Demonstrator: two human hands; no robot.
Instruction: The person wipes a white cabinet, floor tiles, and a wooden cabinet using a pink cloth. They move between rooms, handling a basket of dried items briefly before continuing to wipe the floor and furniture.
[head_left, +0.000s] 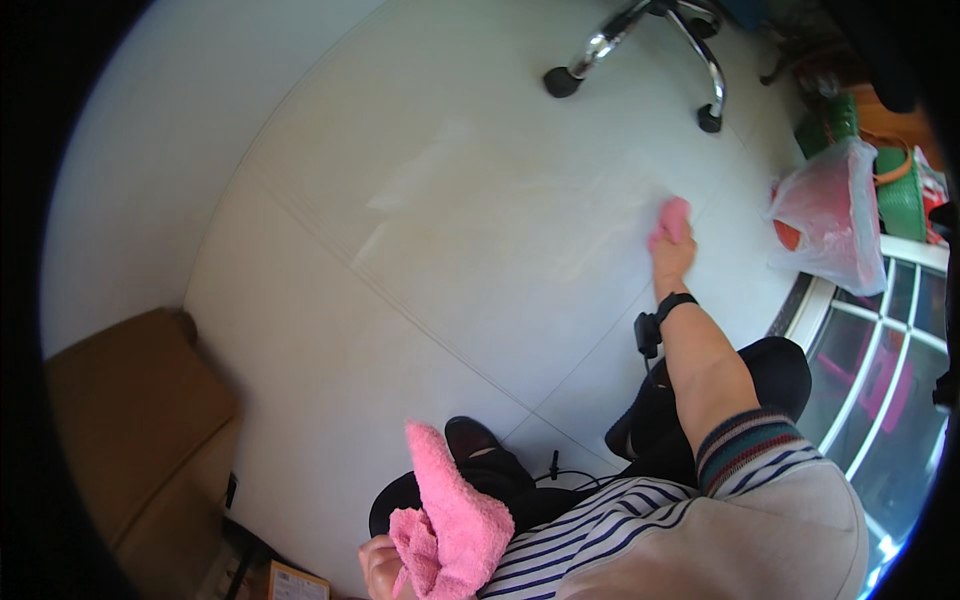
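My right hand (675, 255) reaches out low over the pale tiled floor (450, 247), closed on a small bunched pink cloth (674, 217) at the floor's surface. A larger fluffy pink cloth (457, 517) is gripped in my left hand (381, 566), close to my left knee at the bottom of the view. One end of that cloth sticks up and the rest hangs in folds that hide part of the fingers. Faint streaks, perhaps wet, show on the tiles to the left of my right hand.
A swivel chair's chromed base (600, 46) on black casters stands at the top. To the right are a plastic bag (832, 217), a green woven basket (900, 195) and a white-barred glass door (874, 322). Brown upholstered furniture (142, 420) sits left. A cable lies between my feet.
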